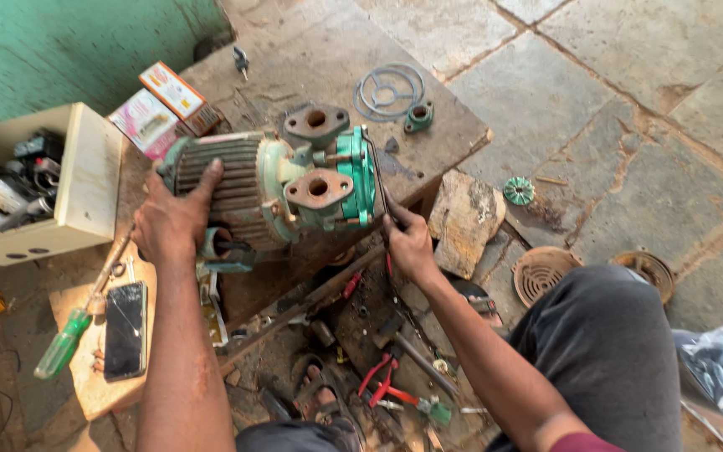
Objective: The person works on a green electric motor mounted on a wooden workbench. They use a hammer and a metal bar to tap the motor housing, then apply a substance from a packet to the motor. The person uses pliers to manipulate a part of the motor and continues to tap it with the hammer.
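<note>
Head view: the green water pump [278, 184] lies on its side on the wooden bench [453, 125], near its front edge. The left hand [173, 222] presses spread fingers on the ribbed motor body; the right hand [407, 243] pinches a thin tool at the end cover, apparently working the seam loose. Next needs steady prying; room is tight below, where pliers [382, 381] lie.

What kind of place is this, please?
Probably a small repair workshop on a stone floor. A green pump motor lies on a worn wooden board, with pliers, a screwdriver and loose gaskets around.
</note>
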